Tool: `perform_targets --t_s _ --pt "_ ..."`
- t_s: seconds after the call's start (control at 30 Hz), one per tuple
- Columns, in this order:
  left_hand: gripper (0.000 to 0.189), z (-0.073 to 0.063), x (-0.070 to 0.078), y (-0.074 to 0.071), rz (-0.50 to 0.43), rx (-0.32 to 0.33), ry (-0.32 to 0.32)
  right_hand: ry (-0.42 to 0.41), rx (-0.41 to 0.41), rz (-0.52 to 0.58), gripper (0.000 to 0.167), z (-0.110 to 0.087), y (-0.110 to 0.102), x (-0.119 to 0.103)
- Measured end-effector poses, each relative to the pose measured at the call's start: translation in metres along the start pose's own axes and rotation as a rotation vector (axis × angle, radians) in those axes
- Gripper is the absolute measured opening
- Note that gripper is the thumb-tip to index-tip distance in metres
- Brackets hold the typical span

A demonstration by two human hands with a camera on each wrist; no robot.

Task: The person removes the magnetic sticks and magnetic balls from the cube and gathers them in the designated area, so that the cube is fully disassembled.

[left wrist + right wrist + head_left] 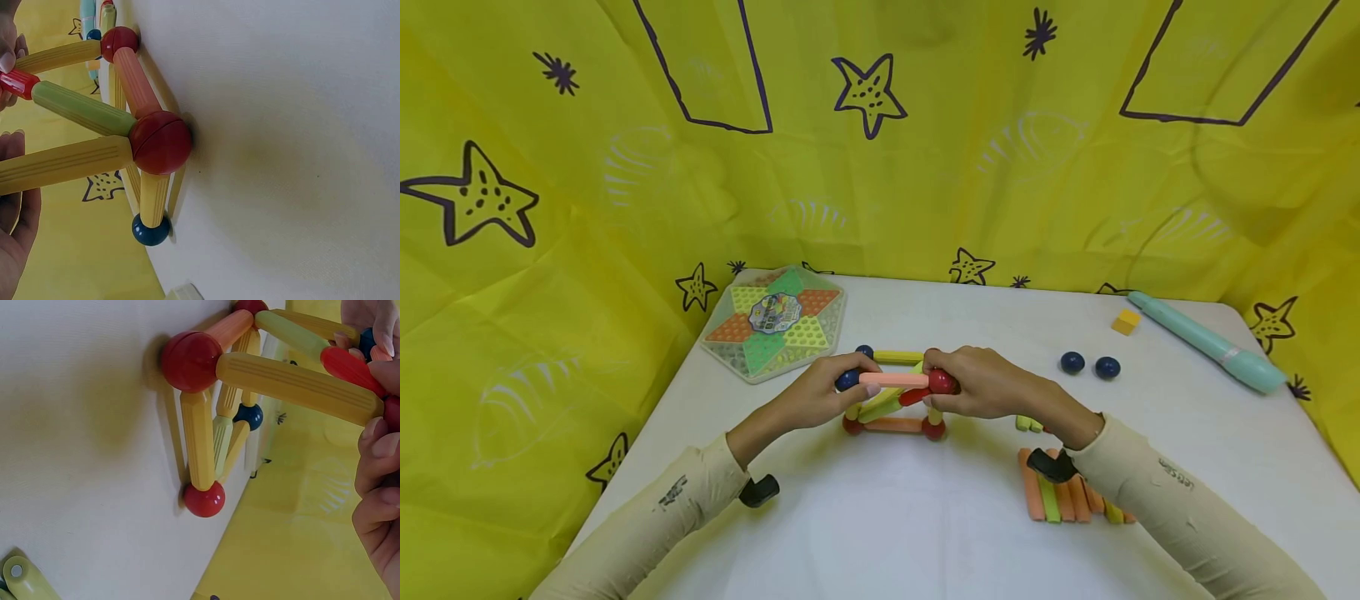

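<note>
Left grip [829,390] pinches blue ball [847,380], right grip [983,382] red ball [942,382], apparently seating the pink rod [893,380], which likely wants even pressure next.

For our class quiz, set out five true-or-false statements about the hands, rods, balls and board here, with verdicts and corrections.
1. The right hand holds a red ball. True.
2. The left hand holds only a green rod. False: it grips a blue ball at the upper salmon rod's left end.
3. The lower salmon rod runs between two red balls. True.
4. The hexagonal game board lies to the right of the hands. False: it lies to the left.
5. Two loose blue balls lie on the white table. True.
</note>
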State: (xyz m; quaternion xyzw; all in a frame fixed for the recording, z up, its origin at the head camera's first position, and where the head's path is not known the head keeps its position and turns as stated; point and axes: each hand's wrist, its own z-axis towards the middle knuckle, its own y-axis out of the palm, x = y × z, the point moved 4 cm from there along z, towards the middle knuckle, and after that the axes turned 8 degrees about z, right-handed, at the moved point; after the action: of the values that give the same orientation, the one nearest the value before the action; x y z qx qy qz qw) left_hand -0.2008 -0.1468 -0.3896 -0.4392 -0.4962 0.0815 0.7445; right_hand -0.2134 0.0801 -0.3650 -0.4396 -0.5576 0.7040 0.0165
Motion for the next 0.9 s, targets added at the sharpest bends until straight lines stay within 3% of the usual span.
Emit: perform_targets --t_s 0.57,0.9 --pt "0.017 -0.0006 0.0006 0.0005 0.004 0.002 0.000 -0.072 0.019 0.019 0.014 0.0005 0.0019 0.0028" --pt "0.019 0.0011 0.0007 0.0018 0.009 0.000 0.004 -0.045 -0.002 0.020 0.016 0.0009 0.0020 0.0038"
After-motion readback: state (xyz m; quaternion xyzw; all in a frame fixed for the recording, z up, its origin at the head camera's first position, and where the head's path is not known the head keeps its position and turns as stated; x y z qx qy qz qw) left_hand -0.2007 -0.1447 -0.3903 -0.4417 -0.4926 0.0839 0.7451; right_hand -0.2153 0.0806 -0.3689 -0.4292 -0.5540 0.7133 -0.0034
